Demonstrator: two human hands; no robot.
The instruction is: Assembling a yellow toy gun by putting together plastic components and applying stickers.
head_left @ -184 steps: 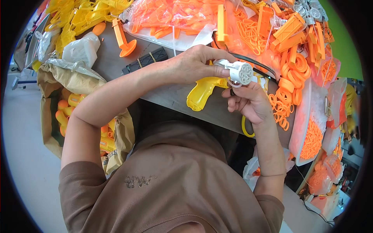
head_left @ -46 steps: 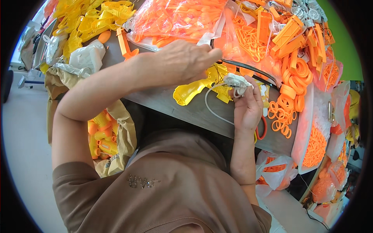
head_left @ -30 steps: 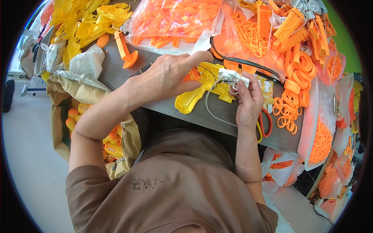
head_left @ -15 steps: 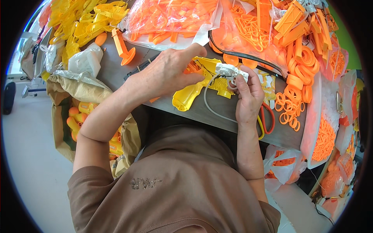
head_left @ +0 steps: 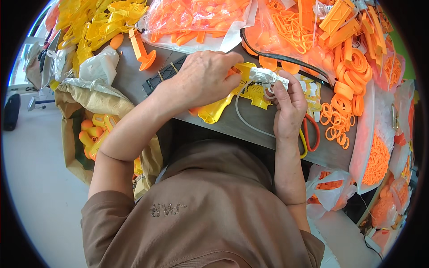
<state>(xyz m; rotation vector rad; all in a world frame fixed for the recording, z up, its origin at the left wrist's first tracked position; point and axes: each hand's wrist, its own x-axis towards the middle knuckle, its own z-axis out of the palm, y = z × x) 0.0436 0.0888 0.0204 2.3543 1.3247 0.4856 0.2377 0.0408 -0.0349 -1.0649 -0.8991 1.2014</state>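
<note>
The yellow plastic shell [head_left: 223, 105], shaped like a toy pistol body, lies on the grey worktop [head_left: 330, 152] just under both hands, with a small white mechanism [head_left: 263, 77] seated on its upper end. It looks light, stiff and smooth, likely a bit slippery, so a hold across its broad flat body seems safest, while the white part looks small and delicate enough to want fingertips only. The left hand [head_left: 203, 80] is curled down over the shell, fingers closed and pressing it, its grip end sticking out below the palm. The right hand [head_left: 288, 107] sits just beside it, thumb and forefinger pinched together on the white mechanism. A thin pale cord [head_left: 243, 123] loops from the mechanism toward the right wrist. Just right of that hand lie red-handled scissors [head_left: 313, 131] and orange rings [head_left: 335, 134]; beyond the hands are clear bags of orange parts [head_left: 196, 18].
</note>
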